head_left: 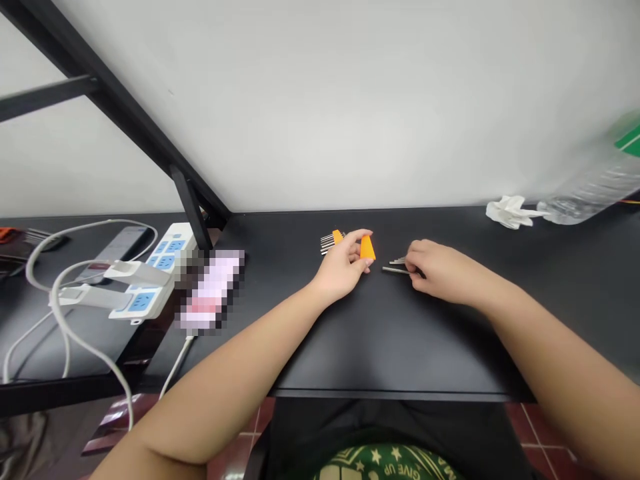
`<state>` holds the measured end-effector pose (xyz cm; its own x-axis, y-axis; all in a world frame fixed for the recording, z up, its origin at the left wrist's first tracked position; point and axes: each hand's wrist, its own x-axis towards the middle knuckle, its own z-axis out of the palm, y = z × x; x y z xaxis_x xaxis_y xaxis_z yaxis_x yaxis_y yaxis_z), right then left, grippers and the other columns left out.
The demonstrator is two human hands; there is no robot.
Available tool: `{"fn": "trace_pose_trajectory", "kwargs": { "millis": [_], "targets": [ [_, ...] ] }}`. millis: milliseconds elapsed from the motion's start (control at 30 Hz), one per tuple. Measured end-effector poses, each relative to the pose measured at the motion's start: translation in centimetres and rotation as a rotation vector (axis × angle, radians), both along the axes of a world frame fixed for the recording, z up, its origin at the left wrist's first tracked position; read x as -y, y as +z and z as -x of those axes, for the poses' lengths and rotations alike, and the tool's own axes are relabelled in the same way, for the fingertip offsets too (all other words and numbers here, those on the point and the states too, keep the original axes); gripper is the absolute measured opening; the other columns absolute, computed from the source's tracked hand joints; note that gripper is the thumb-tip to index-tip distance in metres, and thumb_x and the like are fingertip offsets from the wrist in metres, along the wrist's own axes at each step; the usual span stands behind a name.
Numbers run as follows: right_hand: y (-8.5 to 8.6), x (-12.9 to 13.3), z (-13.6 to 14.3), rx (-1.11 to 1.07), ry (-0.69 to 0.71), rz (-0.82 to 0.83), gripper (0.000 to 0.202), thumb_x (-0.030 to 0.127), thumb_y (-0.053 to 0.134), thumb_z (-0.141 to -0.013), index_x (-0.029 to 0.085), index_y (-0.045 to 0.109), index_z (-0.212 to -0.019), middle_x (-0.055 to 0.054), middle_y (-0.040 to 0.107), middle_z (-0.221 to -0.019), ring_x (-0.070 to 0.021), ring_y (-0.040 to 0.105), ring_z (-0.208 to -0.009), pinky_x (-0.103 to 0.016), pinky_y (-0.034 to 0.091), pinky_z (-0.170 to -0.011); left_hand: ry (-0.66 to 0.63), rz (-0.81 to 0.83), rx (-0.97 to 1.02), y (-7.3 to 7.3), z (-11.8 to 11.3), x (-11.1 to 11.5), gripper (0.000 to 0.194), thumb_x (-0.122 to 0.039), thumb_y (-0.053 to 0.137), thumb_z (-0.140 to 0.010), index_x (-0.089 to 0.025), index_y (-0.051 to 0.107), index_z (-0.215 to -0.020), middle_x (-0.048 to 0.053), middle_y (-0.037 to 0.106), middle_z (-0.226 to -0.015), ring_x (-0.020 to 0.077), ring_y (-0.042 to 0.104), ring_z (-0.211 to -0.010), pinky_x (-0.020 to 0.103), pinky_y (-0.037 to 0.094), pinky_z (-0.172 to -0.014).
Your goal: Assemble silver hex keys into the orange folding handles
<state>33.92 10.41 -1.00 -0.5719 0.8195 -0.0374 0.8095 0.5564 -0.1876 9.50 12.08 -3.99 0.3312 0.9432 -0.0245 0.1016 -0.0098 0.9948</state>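
Note:
My left hand (345, 267) is closed around an orange plastic holder (367, 247) above the middle of the black desk. Another orange piece (338, 236) shows beyond my knuckles, with several thin metal rods (327, 243), like hex keys, sticking out to the left. A short gap to the right, my right hand (430, 270) grips a few slim metal hex keys (396, 270) low over the desk. Their tips point left toward the holder, while their other ends are hidden by my fingers.
Left of my arm lie a charging phone (213, 290), a white power strip (167, 263) with plugs, and looping white cables (65, 327). A black metal frame (145, 133) rises there. Crumpled tissue (511, 212) and a clear plastic bottle (580, 197) are at the back right, near the wall.

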Motion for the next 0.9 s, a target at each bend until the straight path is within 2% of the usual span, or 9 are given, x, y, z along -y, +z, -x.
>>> {"fn": "trace_pose_trajectory", "kwargs": {
  "millis": [100, 300, 467, 700, 833, 900],
  "targets": [
    [0.3, 0.1, -0.1, -0.148, -0.027, 0.022, 0.008, 0.016, 0.054, -0.090, 0.021, 0.060, -0.088, -0.004, 0.065, -0.088, -0.0166, 0.059, -0.072, -0.029, 0.044, -0.067, 0.004, 0.012, 0.030, -0.1, 0.0, -0.2, 0.053, -0.008, 0.060, -0.086, -0.020, 0.053, -0.137, 0.001, 0.062, -0.094, 0.0093, 0.062, -0.071, 0.029, 0.055, -0.078],
    [1.0, 0.1, 0.0, -0.413, -0.013, -0.088, 0.022, 0.027, 0.047, -0.101, 0.024, 0.069, -0.103, -0.007, 0.071, -0.100, -0.0197, 0.066, -0.083, -0.032, 0.049, -0.073, 0.001, 0.011, 0.061, -0.1, 0.1, -0.3, 0.054, -0.012, 0.060, -0.086, -0.019, 0.051, -0.139, 0.002, 0.063, -0.095, 0.0099, 0.060, -0.071, 0.031, 0.056, -0.079],
    [1.3, 0.4, 0.4, -0.481, 0.014, -0.139, 0.028, 0.027, 0.046, -0.102, 0.025, 0.074, -0.103, -0.008, 0.072, -0.100, -0.0198, 0.068, -0.085, -0.032, 0.053, -0.076, -0.010, 0.026, 0.125, 0.0, 0.1, -0.2, 0.055, -0.013, 0.064, -0.084, -0.017, 0.053, -0.137, 0.001, 0.062, -0.090, 0.0103, 0.060, -0.072, 0.030, 0.056, -0.077],
    [1.3, 0.4, -0.1, -0.510, 0.051, -0.138, 0.030, 0.026, 0.046, -0.102, 0.025, 0.076, -0.105, -0.008, 0.071, -0.101, -0.0181, 0.067, -0.082, -0.032, 0.053, -0.074, -0.062, -0.005, 0.061, 0.3, 0.1, 0.3, 0.054, -0.013, 0.068, -0.083, -0.017, 0.056, -0.135, 0.000, 0.064, -0.085, 0.0120, 0.064, -0.076, 0.031, 0.056, -0.083],
    [1.3, 0.6, 0.3, -0.540, 0.003, -0.048, 0.025, 0.031, 0.053, -0.100, 0.025, 0.076, -0.101, -0.008, 0.072, -0.094, -0.0194, 0.067, -0.080, -0.034, 0.054, -0.074, -0.075, -0.051, 0.028, 0.3, 0.0, 0.6, 0.054, -0.016, 0.072, -0.083, -0.018, 0.058, -0.135, 0.001, 0.068, -0.086, 0.0132, 0.066, -0.078, 0.032, 0.056, -0.085],
    [1.1, 0.8, 0.9, -0.598, -0.103, 0.130, 0.021, 0.037, 0.059, -0.098, 0.024, 0.076, -0.098, -0.006, 0.071, -0.088, -0.0178, 0.066, -0.070, -0.033, 0.055, -0.066, -0.077, -0.091, 0.013, 0.2, -0.1, 0.7, 0.054, -0.018, 0.073, -0.082, -0.018, 0.059, -0.135, 0.002, 0.070, -0.089, 0.0138, 0.066, -0.080, 0.032, 0.056, -0.087]
  ]
}}
